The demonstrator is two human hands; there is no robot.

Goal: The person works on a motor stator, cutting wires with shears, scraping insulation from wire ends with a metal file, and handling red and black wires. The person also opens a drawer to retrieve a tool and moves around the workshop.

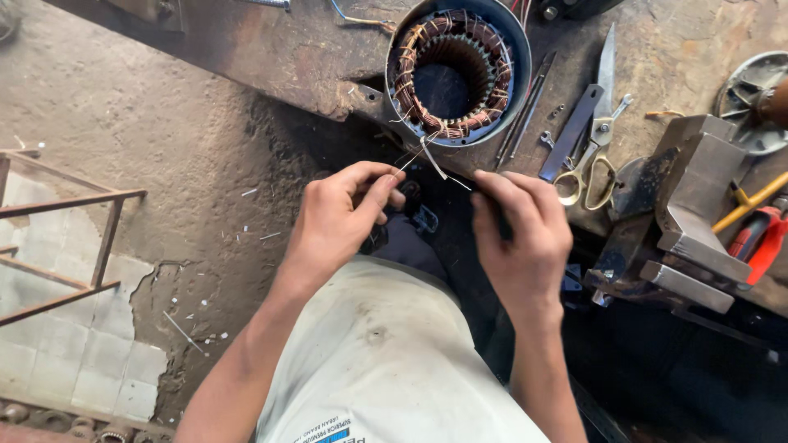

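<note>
Mid-frame, the left hand [336,215] pinched a thin wire [420,153] from the stator [456,72]; right hand [525,234] fingers curled together beside it.

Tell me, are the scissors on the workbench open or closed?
Closed. The scissors lie flat on the workbench, blades together in one point, the two brass handle loops side by side.
</note>
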